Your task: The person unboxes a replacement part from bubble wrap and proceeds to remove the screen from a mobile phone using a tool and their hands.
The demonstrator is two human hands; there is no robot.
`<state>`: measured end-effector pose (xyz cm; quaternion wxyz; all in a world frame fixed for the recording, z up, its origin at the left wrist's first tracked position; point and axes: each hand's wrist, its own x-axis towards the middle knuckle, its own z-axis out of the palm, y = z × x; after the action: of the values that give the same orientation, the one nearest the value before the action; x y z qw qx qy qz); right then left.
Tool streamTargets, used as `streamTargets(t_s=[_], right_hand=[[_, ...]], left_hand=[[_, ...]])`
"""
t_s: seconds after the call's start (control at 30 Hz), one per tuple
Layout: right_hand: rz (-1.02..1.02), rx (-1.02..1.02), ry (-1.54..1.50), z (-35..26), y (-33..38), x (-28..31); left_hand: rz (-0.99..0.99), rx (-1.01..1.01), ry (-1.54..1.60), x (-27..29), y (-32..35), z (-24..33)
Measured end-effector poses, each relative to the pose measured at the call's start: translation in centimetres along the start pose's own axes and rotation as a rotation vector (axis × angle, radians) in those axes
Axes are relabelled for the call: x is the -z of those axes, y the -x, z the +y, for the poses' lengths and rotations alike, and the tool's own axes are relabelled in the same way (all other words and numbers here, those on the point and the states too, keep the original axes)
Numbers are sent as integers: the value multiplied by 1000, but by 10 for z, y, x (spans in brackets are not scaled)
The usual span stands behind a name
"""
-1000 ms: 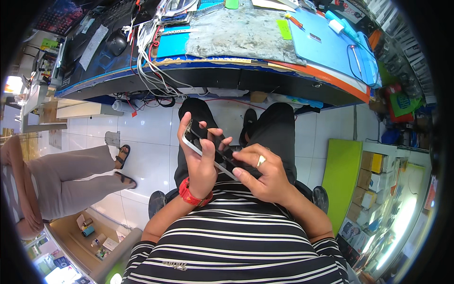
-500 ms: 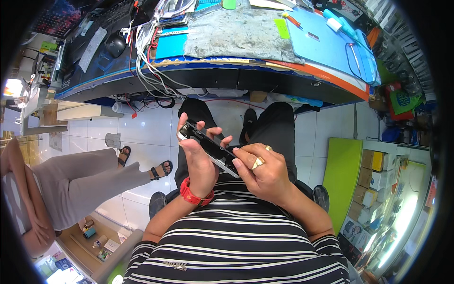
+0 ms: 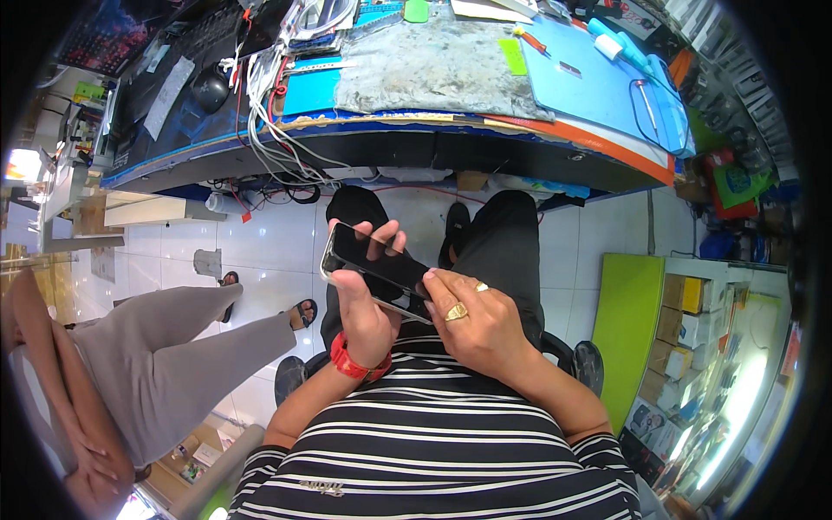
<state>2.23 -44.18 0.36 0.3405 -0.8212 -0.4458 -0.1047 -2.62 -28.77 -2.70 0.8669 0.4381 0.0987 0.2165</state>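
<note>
Over my lap, my left hand point(image 3: 367, 317) holds a smartphone point(image 3: 398, 270) from its left side and below, thumb on the near edge, fingertips along the far edge. Its glossy black screen faces up and reflects light. Between the screen and the pale frame point(image 3: 327, 262), a dark gap shows on the side by my left thumb. My right hand point(image 3: 484, 322), with gold rings, pinches the phone's lower right end between thumb and fingers. That end is partly hidden by the fingers. A red watch point(image 3: 359, 359) is on my left wrist.
Ahead stands a workbench with a stained grey mat point(image 3: 425, 74), a light blue mat point(image 3: 576, 82), a mouse point(image 3: 211, 88) and bundled white cables point(image 3: 260, 95). A person point(image 3: 182, 347) is close on the left. On the right is a glass display case point(image 3: 693, 381) with a green side panel.
The phone has tilted so its black screen faces up more fully; earlier, its dark inside was showing. My right hand has shifted slightly left. The person at left has moved nearer.
</note>
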Motion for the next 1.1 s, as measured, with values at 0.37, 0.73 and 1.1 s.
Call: streamTargets(t_s=[0.37, 0.73, 1.1], right_hand=[[163, -26, 29, 14, -2, -1], [138, 213, -44, 53, -1, 33], [171, 259, -45, 57, 0, 41]], left_hand=[[-157, 288, 446, -13, -5, 33], [-370, 893, 859, 18, -16, 47], [-389, 832, 750, 6, -5, 35]])
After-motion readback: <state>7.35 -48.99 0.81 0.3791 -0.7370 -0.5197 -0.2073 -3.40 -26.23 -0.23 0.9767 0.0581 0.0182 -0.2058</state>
